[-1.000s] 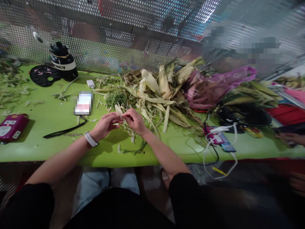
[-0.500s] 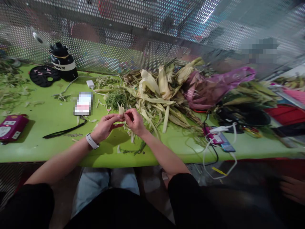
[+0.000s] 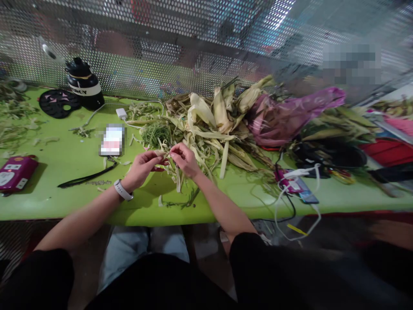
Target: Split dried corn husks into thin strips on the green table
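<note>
Your left hand (image 3: 143, 165) pinches pale husk strip (image 3: 159, 153), centre frame, now tipped lower; your right hand (image 3: 186, 161) slightly farther off, fingertips near-closed, can't tell on what; strip work apparently unfinished

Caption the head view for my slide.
Left hand and right hand at a pale husk strip above the green table, corn husks heaped beyond.

Backs onto a perforated metal wall (image 3: 122, 51), crossed by a solid band (image 3: 151, 34) and caught by a bright streak (image 3: 281, 18) at upper right. Shows blurred colours through it. Has a glossy green table (image 3: 48, 202) in front (running the view's full width). Falls dim below, with dark mesh (image 3: 9, 239) lower left.
</note>
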`<state>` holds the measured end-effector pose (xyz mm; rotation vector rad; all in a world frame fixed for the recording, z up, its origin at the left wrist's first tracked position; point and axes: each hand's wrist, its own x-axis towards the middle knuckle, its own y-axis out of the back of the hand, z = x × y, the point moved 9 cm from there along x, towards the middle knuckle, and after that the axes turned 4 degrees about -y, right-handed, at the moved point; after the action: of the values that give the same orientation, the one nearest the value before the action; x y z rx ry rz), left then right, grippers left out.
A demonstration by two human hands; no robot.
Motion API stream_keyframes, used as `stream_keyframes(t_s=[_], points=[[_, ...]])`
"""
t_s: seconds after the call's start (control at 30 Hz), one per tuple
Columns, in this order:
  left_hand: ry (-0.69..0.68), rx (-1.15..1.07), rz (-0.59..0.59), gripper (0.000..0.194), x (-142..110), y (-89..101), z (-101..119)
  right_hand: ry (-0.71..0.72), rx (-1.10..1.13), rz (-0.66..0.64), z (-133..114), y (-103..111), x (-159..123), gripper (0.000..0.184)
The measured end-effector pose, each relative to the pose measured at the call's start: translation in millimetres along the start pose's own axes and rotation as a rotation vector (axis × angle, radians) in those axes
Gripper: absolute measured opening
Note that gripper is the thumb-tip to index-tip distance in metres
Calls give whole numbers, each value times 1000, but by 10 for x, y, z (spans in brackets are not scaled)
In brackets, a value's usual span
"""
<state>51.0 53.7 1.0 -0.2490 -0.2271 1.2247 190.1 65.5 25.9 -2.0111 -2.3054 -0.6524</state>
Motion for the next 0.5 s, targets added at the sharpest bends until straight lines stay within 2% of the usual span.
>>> stream_keyframes(t_s=[0.17,0.37,0.5], points=[[22,-14,-9,16,4,12,7,-46,1,-142,16,-112,-1,19],[-65,93,-43,16,10,-16,56,-56,8,-197,15,-174,-11,20],[-140,92,16,29,22,39,102,-42,37,-169,13,-188,-22,22]])
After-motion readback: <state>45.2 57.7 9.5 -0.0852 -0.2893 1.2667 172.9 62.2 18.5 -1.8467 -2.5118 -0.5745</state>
